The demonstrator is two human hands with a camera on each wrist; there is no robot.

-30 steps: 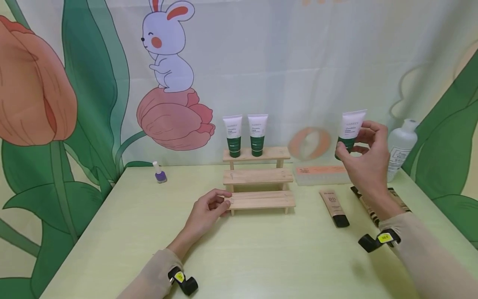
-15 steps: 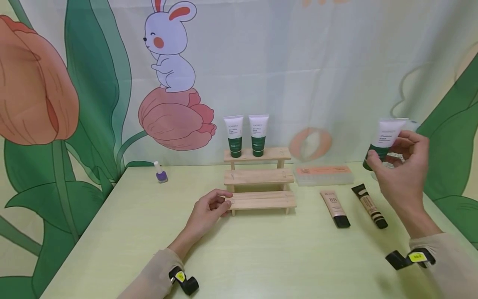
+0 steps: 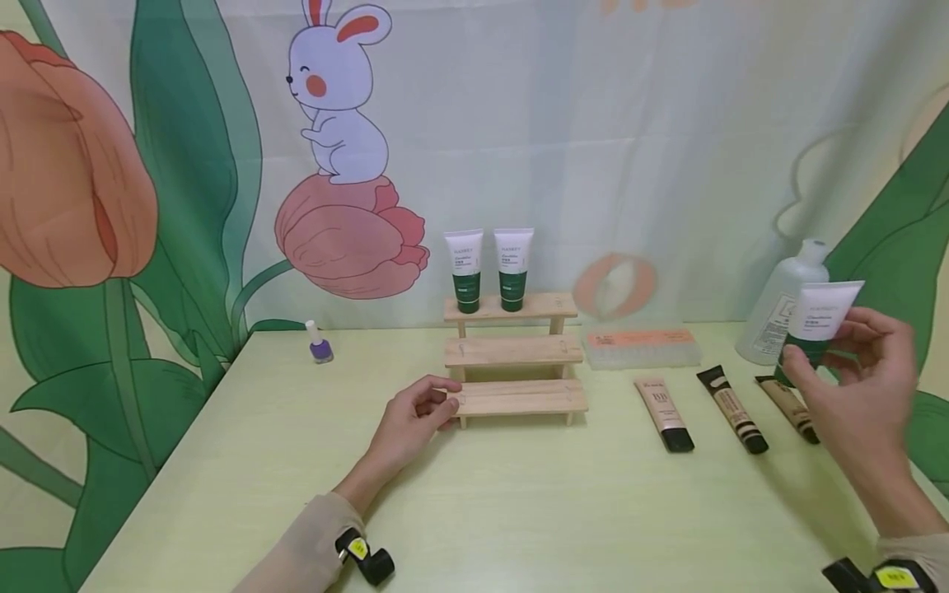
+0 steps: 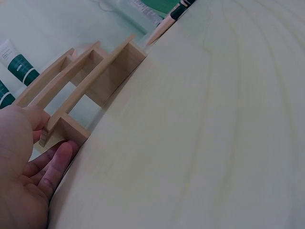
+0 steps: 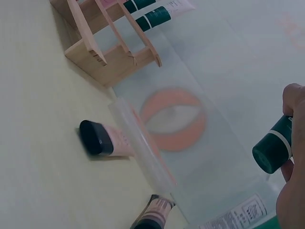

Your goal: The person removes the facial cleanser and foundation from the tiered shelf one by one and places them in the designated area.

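Observation:
A three-step wooden display stand (image 3: 515, 352) stands mid-table. Two white-and-green cream tubes (image 3: 465, 272) stand upright, cap down, on its top step. My left hand (image 3: 411, 416) grips the left end of the lowest step, as the left wrist view also shows at the stand's end panel (image 4: 71, 128). Over the table's right side, my right hand (image 3: 863, 387) holds a similar white-and-green cream tube (image 3: 819, 317), slightly tilted with its green cap down. In the right wrist view that tube's green cap (image 5: 271, 155) sticks out beside the fingers.
A tan BB cream tube (image 3: 660, 403) and two black-and-tan tubes (image 3: 732, 408) lie right of the stand. Behind them are a clear box with an orange label (image 3: 641, 349) and a white bottle (image 3: 774, 305). Purple nail polish (image 3: 320, 346) stands at the left.
My right hand has carried the cream tube rightward and lower, in front of the white bottle. The left hand keeps its place on the stand.

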